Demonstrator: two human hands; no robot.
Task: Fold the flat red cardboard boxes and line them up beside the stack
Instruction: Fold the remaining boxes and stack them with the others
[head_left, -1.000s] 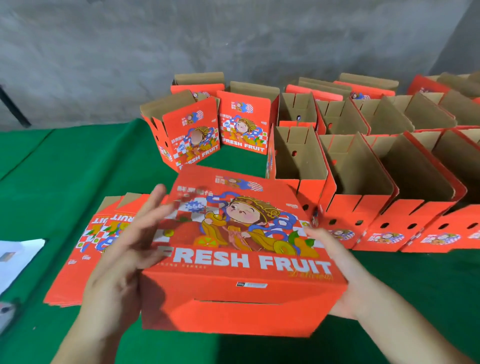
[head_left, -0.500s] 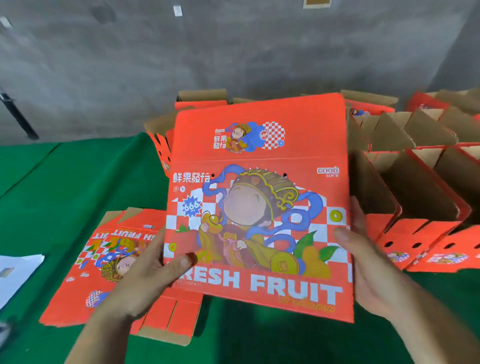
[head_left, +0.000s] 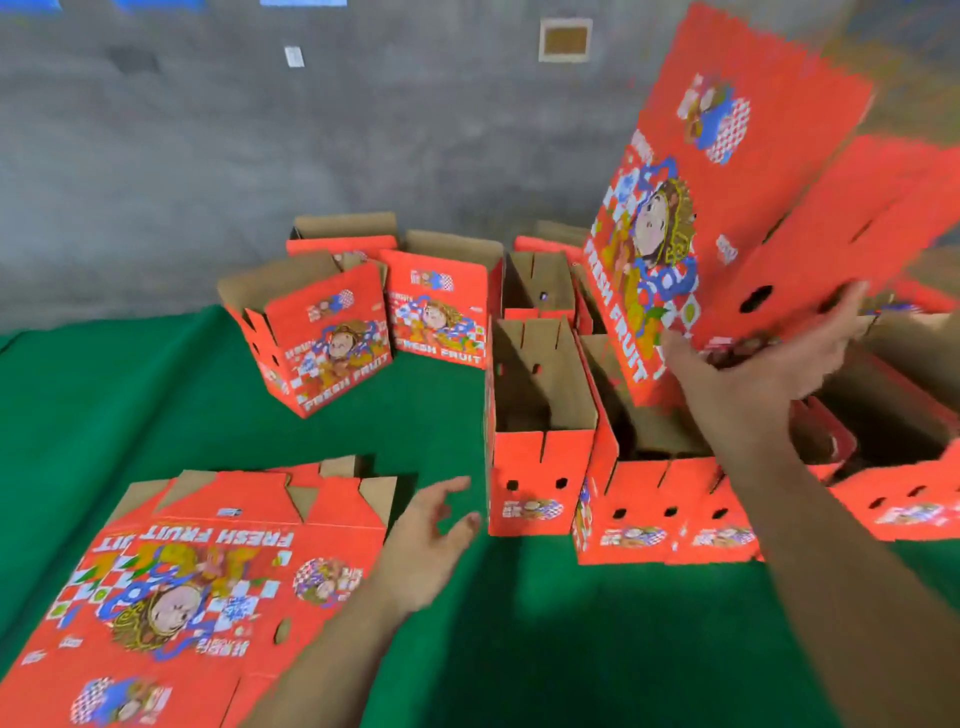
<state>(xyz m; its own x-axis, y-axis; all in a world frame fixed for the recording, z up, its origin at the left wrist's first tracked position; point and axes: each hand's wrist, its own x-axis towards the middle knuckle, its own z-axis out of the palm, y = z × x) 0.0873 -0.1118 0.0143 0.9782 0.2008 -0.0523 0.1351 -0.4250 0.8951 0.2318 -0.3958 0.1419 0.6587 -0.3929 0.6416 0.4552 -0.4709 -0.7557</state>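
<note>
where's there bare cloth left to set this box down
Bare green cloth lies between the flat stack and the two standing boxes at the back. More lies at the near edge, in front of the row of folded boxes. The right side is crowded: folded boxes stand packed together under the held box.

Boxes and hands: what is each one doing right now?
Box in the air: tilted, lifted above the row, held from below by the right hand.
Left hand: open, fingers spread, holding nothing, beside the flat stack.
Flat stack: unfolded, lying on the green cloth.
Row of boxes: folded, upright, tops open.
</note>
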